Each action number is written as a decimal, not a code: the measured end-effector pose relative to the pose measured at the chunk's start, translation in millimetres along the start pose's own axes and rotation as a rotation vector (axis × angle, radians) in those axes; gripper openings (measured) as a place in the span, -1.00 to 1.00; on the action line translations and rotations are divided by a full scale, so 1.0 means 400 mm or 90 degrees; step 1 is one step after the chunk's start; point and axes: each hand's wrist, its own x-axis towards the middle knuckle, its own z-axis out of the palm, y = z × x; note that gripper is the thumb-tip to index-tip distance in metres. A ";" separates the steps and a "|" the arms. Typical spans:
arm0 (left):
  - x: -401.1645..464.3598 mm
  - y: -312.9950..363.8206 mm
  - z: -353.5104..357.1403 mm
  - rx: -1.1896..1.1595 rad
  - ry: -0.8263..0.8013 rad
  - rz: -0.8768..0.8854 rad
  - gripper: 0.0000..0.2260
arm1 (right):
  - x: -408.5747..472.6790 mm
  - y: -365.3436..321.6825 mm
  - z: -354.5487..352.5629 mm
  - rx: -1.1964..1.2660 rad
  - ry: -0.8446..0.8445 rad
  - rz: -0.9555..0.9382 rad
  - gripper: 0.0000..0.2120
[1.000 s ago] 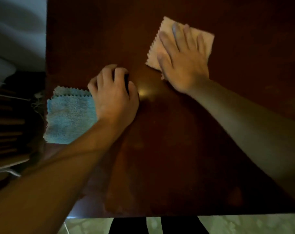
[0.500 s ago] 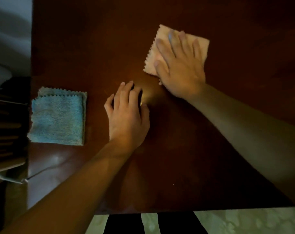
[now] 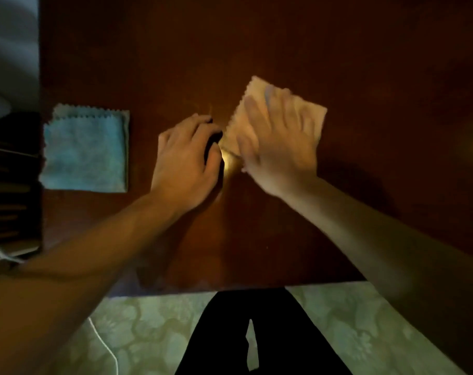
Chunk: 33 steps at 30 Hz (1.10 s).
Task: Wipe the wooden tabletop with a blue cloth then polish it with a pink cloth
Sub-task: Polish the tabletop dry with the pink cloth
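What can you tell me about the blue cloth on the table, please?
The blue cloth is a soft, fuzzy-looking square, folded so a second layer peeks out along its zigzag far edge. It lies flat near the left edge of the wooden tabletop. No hand touches it; the left hand rests apart to its right.

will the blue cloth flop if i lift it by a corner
Likely floppy: the blue cloth lies folded, a second zigzag edge showing behind, so it would probably unfold and droop. It looks thin and fluffy, so probably light. Pushed, it should slide on the glossy tabletop, maybe bunching.
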 end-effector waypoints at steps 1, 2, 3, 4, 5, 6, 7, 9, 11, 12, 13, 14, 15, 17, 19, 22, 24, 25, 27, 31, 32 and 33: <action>-0.009 -0.007 -0.011 -0.009 0.007 -0.004 -0.69 | -0.063 -0.040 0.018 0.006 -0.002 -0.030 -0.36; -0.019 -0.013 -0.024 -0.020 0.022 -0.017 -0.71 | -0.142 -0.080 0.035 0.009 -0.008 -0.079 -0.37; -0.033 -0.019 -0.037 -0.027 0.038 -0.033 -0.71 | -0.225 -0.115 0.054 0.007 -0.021 -0.129 -0.38; -0.050 -0.025 -0.048 -0.027 0.046 -0.039 -0.72 | -0.301 -0.140 0.063 -0.002 -0.044 -0.176 -0.38; -0.071 -0.029 -0.056 -0.021 0.043 -0.030 -0.73 | -0.351 -0.148 0.069 -0.017 -0.063 -0.226 -0.37; -0.096 -0.031 -0.059 -0.011 0.032 -0.011 -0.73 | -0.365 -0.135 0.067 -0.024 -0.083 -0.276 -0.38; -0.121 -0.031 -0.057 -0.004 0.019 0.008 -0.75 | -0.349 -0.110 0.061 -0.018 -0.092 -0.306 -0.41; -0.161 -0.031 -0.048 -0.004 0.011 0.015 -0.76 | -0.272 -0.053 0.043 -0.010 -0.060 -0.287 -0.49; -0.194 -0.029 -0.042 -0.025 0.031 -0.006 -0.77 | -0.176 -0.001 0.018 -0.002 -0.031 -0.143 -0.46; -0.207 -0.028 -0.040 -0.040 0.044 -0.018 -0.76 | -0.141 0.009 0.011 -0.001 -0.026 -0.053 -0.44; -0.216 -0.028 -0.041 -0.057 0.055 -0.025 -0.76 | -0.124 0.000 0.015 0.000 -0.015 0.021 -0.43; -0.222 -0.026 -0.042 -0.071 0.063 -0.030 -0.76 | -0.126 -0.025 0.025 -0.004 0.001 0.065 -0.42; -0.225 -0.025 -0.043 -0.081 0.066 -0.034 -0.76 | -0.149 -0.061 0.040 -0.015 0.020 0.074 -0.42; -0.226 -0.023 -0.040 -0.082 0.058 -0.034 -0.76 | -0.236 -0.143 0.069 -0.021 0.035 0.009 -0.42; -0.232 -0.021 -0.029 -0.075 0.052 -0.037 -0.77 | -0.333 -0.188 0.095 0.009 0.009 -0.088 -0.42; -0.255 -0.016 -0.006 -0.060 0.039 -0.026 -0.76 | -0.359 -0.113 0.064 -0.011 -0.060 -0.181 -0.40; -0.270 -0.016 0.003 -0.062 0.041 -0.012 -0.74 | -0.320 0.005 0.028 -0.031 -0.049 -0.093 -0.37; -0.272 -0.018 0.005 -0.066 0.043 -0.009 -0.74 | -0.295 0.067 0.009 -0.038 -0.043 -0.001 -0.36; -0.273 -0.023 0.008 -0.065 0.046 -0.011 -0.74 | -0.271 0.115 -0.009 -0.029 -0.015 0.170 -0.36; -0.249 -0.007 0.025 -0.064 0.060 -0.040 -0.77 | -0.341 -0.125 0.081 -0.038 0.039 0.087 -0.39; -0.236 0.004 0.028 -0.066 0.068 -0.044 -0.77 | -0.363 -0.176 0.099 -0.016 0.032 0.037 -0.40; -0.220 0.016 0.031 -0.067 0.072 -0.040 -0.76 | -0.377 -0.197 0.109 0.001 0.017 0.004 -0.40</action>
